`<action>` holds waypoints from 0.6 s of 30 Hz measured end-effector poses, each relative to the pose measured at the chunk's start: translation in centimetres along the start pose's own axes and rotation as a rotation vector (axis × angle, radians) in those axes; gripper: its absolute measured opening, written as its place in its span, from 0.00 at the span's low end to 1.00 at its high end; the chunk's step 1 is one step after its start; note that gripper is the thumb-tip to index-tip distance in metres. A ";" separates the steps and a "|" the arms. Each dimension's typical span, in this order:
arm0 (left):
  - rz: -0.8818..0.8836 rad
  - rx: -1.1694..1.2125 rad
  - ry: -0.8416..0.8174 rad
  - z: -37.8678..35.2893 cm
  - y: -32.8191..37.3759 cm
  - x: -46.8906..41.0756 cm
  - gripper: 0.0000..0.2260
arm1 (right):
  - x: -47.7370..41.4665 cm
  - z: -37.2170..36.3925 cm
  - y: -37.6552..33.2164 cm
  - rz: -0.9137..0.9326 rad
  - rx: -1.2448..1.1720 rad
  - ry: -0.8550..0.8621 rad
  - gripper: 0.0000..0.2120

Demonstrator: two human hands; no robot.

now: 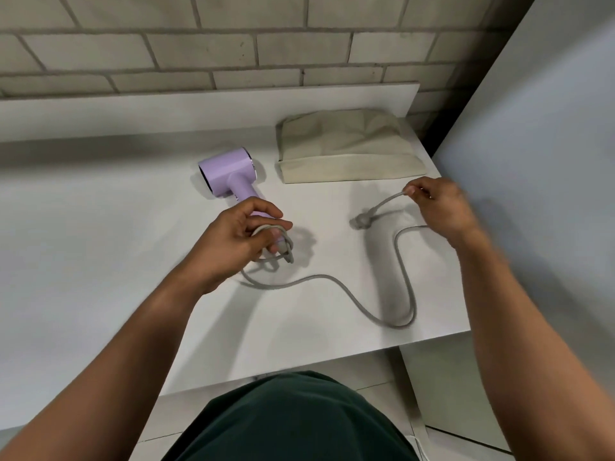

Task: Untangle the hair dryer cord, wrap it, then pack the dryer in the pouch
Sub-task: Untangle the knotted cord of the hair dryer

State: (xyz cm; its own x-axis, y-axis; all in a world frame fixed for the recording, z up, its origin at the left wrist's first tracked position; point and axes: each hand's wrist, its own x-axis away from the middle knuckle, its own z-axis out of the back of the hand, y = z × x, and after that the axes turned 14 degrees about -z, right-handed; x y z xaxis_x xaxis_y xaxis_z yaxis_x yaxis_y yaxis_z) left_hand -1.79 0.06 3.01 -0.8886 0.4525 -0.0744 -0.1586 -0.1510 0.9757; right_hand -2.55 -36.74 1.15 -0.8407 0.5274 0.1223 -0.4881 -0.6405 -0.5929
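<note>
On the counter (100,227): my left hand (233,237) gripped dryer (229,171) handle and coils; right hand (439,207) pinched loose cord (332,281); pouch (346,148) unfilled.

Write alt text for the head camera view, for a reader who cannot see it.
The left hand holds a lilac hair dryer by its handle, with grey cord looped around it, while the right hand pinches the cord near its plug end. The rest trails across the white table, and a beige pouch lies behind.

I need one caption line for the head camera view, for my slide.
Left hand holds grey cord coils against the lilac hair dryer handle; right hand lifts the cord near its plug.
</note>
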 end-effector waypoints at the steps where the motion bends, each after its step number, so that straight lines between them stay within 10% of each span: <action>1: -0.008 -0.022 0.002 -0.1 0.2 0.1 0.06 | -0.4 -0.3 0.1 0.013 0.036 0.010 0.11; 18: 0.023 -0.080 0.127 0.3 2.2 0.6 0.03 | -2.8 -6.7 2.8 0.081 0.465 0.165 0.21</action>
State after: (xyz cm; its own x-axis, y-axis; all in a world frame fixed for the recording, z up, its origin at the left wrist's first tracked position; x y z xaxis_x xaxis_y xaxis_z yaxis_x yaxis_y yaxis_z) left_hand -2.50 0.28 5.20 -0.9388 0.3345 -0.0824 -0.1668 -0.2320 0.9583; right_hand 0.03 -36.28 -6.20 -0.8506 0.5225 -0.0591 -0.5068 -0.8445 -0.1732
